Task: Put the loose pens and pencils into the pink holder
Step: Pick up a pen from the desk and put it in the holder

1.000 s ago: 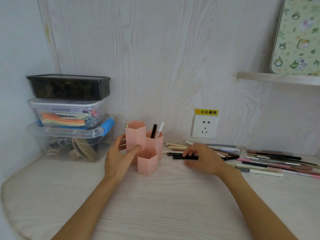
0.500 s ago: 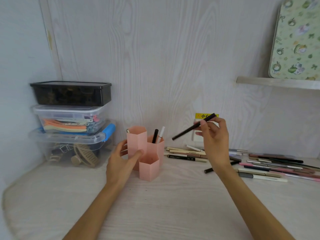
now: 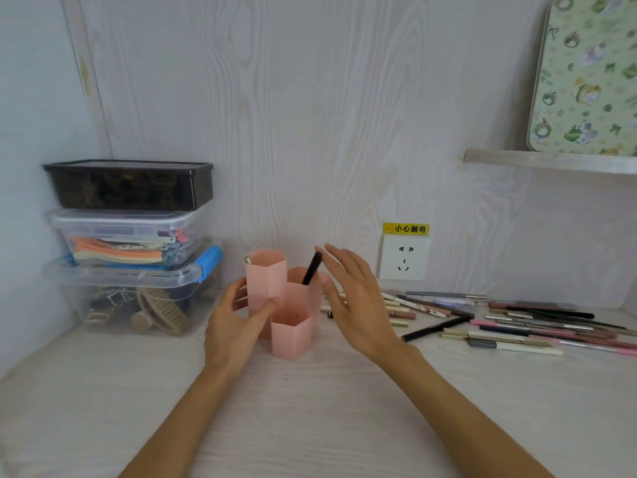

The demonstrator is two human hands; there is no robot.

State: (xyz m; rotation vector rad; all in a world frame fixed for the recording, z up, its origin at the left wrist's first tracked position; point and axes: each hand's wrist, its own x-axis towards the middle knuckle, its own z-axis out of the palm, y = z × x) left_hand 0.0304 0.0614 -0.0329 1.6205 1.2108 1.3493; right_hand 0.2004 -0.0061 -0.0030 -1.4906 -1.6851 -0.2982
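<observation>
The pink holder (image 3: 291, 336), three hexagonal tubes of different heights, stands on the white table. My left hand (image 3: 234, 326) grips its tallest tube, thumb behind and fingers across the front. A black pen (image 3: 312, 269) leans in the rear right tube, and a silver-tipped item (image 3: 247, 259) pokes out of the tallest tube. My right hand (image 3: 358, 305) hovers just right of the holder, fingers spread, holding nothing. Several loose pens and pencils (image 3: 537, 326) lie on the table to the right, with one black pen (image 3: 436, 327) nearest my right wrist.
Three stacked plastic boxes (image 3: 131, 243) stand at the left against the wall. A wall socket (image 3: 404, 258) with a yellow warning label sits behind the pens. A shelf (image 3: 551, 162) at the upper right carries a floral board (image 3: 586, 74).
My right hand lifted a black pen from the table, carried it left to the holder and let it go into the rear right tube. My left hand stayed on the holder.
</observation>
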